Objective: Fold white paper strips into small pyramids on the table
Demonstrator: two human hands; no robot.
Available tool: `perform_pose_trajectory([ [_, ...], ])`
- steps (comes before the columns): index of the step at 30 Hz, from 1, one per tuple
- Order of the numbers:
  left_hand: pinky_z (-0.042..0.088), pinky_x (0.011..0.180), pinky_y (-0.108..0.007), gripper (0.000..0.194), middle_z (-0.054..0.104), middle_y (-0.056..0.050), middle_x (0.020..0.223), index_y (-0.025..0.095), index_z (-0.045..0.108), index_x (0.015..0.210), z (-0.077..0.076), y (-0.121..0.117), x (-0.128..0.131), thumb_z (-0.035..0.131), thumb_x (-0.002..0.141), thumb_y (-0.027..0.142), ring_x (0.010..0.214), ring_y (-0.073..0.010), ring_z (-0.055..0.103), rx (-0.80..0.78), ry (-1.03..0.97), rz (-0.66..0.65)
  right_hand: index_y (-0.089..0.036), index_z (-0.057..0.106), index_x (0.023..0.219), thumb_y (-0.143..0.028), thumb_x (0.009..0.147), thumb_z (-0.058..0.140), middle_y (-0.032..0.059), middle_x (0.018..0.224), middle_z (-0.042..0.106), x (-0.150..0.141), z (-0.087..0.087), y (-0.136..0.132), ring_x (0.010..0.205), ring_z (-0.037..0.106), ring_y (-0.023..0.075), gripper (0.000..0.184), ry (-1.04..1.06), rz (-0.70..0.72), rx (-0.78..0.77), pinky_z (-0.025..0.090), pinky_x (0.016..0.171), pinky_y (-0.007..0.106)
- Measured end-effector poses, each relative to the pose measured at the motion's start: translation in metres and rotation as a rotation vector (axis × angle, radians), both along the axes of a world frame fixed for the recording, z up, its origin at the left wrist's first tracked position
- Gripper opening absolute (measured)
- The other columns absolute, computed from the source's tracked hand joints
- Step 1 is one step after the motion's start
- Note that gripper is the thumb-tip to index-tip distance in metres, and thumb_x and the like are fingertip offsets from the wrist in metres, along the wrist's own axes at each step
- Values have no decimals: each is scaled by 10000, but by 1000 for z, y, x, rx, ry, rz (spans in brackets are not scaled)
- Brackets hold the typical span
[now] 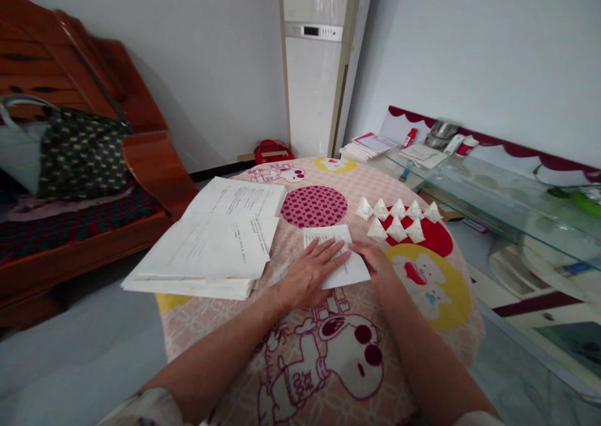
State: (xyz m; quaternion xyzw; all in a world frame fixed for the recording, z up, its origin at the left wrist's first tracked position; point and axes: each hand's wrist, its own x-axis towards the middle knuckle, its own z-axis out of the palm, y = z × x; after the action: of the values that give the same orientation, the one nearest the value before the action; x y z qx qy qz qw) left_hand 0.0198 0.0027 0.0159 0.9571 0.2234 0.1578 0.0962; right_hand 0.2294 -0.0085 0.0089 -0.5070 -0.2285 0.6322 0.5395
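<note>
A small printed sheet of paper (354, 274) lies on the round table, covered in part by my hands. My left hand (310, 272) rests flat across its middle, fingers stretched out. At the sheet's right edge, my right hand (374, 262) has its fingers bent and closed on the paper; its thumb is hidden. Several folded white paper pyramids (397, 228) stand in two rows beyond my right hand. Left of my hands, a thick stack of printed pages (197, 244) is spread open.
A patterned cloth (323, 313) covers the table. On the right, a glass shelf unit (498, 194) holds papers (369, 145), a red bottle (409, 138) and metal bowls (441, 133). A wooden bench (154, 163) with a dark patterned bag (84, 153) stands left.
</note>
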Motion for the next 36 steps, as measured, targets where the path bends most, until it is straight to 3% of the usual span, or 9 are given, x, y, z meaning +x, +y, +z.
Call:
perform_pose_trajectory([
  [4, 310, 1229, -525, 625, 559, -121, 1503, 200, 547, 1433, 0, 9, -13, 652, 818, 212, 1414, -267, 496, -24, -123, -54, -170, 730, 757, -224, 563, 766, 59, 666, 738, -1, -8, 2, 594, 640, 204, 204, -126, -26, 41, 528, 610, 336],
  [7, 458, 1125, -470, 396, 687, -89, 1345, 207, 658, 1296, 1, 12, -18, 532, 921, 185, 1257, -226, 632, -49, -173, -34, -174, 738, 795, -281, 597, 723, 59, 716, 749, 1, -13, 5, 635, 650, 218, 225, -359, -70, 85, 520, 623, 339],
  [12, 544, 937, -360, 315, 774, -81, 1115, 222, 735, 1160, 7, 5, -13, 477, 980, 230, 1034, -222, 718, -214, -71, 101, -173, 766, 912, -359, 705, 655, 75, 764, 743, 5, -6, 4, 769, 676, 256, 300, -1009, -187, 221, 525, 777, 370],
  [14, 537, 863, -340, 320, 782, -85, 1012, 224, 750, 1129, 12, 2, -11, 465, 991, 269, 937, -227, 721, -305, -44, 175, -167, 767, 959, -428, 769, 643, 105, 846, 754, 4, 2, -1, 841, 681, 272, 345, -1115, -224, 314, 524, 823, 377],
  [16, 512, 781, -319, 324, 767, -78, 886, 214, 764, 1065, 17, 1, -10, 458, 993, 295, 814, -214, 697, -386, -64, 230, -171, 763, 967, -490, 830, 609, 124, 946, 765, 2, 11, -8, 890, 685, 271, 380, -1041, -186, 409, 533, 813, 358],
  [19, 442, 669, -275, 323, 684, -38, 709, 195, 755, 899, 20, 4, -12, 469, 982, 320, 660, -164, 598, -483, -142, 272, -177, 775, 860, -561, 916, 476, 107, 839, 753, -2, 19, -17, 863, 692, 257, 491, -794, 31, 464, 534, 769, 336],
  [24, 333, 568, -251, 377, 557, 1, 606, 158, 649, 666, 13, 14, -14, 532, 935, 396, 586, -122, 478, -591, -272, 340, -164, 785, 871, -437, 719, 762, 29, 771, 731, -1, 9, -17, 701, 631, 192, 313, -745, 309, 387, 465, 629, 271],
  [30, 420, 586, -251, 252, 681, -26, 742, 137, 718, 890, -5, 31, -18, 637, 809, 361, 660, -159, 588, -732, -419, 447, -145, 771, 845, -378, 723, 702, 9, 686, 694, 4, -10, -8, 594, 545, 145, 271, -738, 206, 253, 393, 537, 237],
  [36, 468, 651, -267, 446, 639, 15, 651, 104, 681, 1227, -15, 39, -19, 637, 797, 214, 656, -156, 611, -636, -399, 625, -162, 704, 693, -338, 687, 649, -15, 602, 622, 6, -8, -7, 549, 500, 133, 184, -823, 149, 225, 335, 499, 236],
])
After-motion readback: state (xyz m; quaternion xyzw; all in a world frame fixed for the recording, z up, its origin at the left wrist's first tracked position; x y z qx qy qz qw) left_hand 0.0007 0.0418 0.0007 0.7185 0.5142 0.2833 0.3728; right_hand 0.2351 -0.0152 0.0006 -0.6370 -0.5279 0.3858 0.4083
